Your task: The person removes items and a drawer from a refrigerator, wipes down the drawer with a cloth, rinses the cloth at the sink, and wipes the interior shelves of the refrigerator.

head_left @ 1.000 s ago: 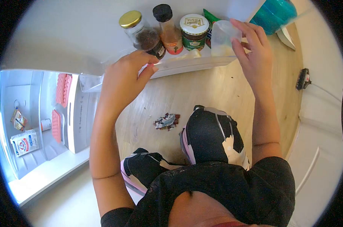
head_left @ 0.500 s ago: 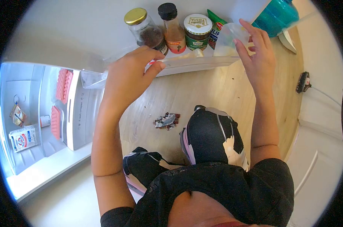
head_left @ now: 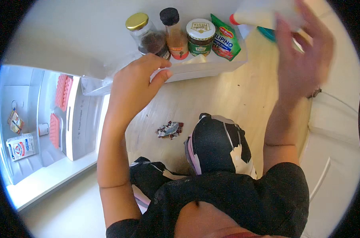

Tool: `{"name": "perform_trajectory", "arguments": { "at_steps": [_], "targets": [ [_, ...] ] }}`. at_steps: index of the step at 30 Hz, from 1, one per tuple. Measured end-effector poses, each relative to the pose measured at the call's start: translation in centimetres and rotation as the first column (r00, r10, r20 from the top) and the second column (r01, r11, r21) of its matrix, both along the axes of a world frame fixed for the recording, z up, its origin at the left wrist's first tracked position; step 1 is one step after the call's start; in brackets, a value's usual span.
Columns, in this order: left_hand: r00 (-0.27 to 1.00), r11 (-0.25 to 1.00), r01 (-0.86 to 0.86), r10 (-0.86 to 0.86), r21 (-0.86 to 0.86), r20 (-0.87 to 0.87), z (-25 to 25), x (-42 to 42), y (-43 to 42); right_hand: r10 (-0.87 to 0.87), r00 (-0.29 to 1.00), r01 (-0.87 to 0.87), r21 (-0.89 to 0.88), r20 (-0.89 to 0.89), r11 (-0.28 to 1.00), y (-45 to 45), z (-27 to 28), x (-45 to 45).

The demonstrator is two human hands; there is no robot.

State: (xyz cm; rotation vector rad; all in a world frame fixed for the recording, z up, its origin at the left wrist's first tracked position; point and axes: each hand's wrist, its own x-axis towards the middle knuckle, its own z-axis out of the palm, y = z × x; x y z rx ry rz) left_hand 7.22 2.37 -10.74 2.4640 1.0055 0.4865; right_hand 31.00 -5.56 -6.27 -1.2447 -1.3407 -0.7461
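My left hand (head_left: 142, 73) grips the front rim of the clear door bin (head_left: 203, 71), thumb outside and fingers over the edge. Raised at the upper right, my right hand (head_left: 305, 55) is closed around a whitish squeeze bottle (head_left: 261, 18) with a red cap pointing left; motion blurs both. In the bin stand a gold-lidded jar (head_left: 148, 37) with dark contents, a black-capped bottle (head_left: 175, 35), a white-lidded jar (head_left: 200, 37) and a green sauce pouch (head_left: 225, 39). A pale item (head_left: 197, 59) lies behind the bin's front wall, its kind unclear.
The lit fridge interior (head_left: 29, 99) at left holds pink egg trays (head_left: 63, 93), a white pack (head_left: 21, 146) and a small packet (head_left: 16, 121). A crumpled wrapper (head_left: 170, 130) lies on the wood floor (head_left: 219, 93). Part of a teal container (head_left: 267, 33) shows behind the squeeze bottle.
My right hand has lifted the squeeze bottle out of the bin, up and to the right, baring the green pouch. My left hand stays at the bin's rim.
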Motion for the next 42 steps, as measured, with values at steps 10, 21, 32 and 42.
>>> {"name": "perform_trajectory", "arguments": {
  "at_steps": [10,21,32,42],
  "targets": [
    [0.993,0.998,-0.07,0.07,-0.005,0.092,0.6,-1.5,-1.1,-0.11,0.994,0.109,-0.355,0.016,0.929,2.4,-2.3,-0.8],
    [0.982,0.99,-0.134,0.138,-0.035,0.133,0.9,-2.7,-0.9,-0.186,0.97,0.231,-0.359,0.155,0.904,3.2,-7.8,0.4],
    [0.966,0.967,-0.209,0.181,0.148,0.185,0.4,-5.5,0.9,0.028,1.0,-0.02,-0.574,0.005,0.818,0.8,-6.0,-3.1],
    [0.982,0.982,-0.186,0.184,0.04,0.032,-0.6,-5.8,0.7,0.17,0.984,-0.046,-0.998,-0.05,-0.031,3.0,-4.9,-4.2]
  ]
}}
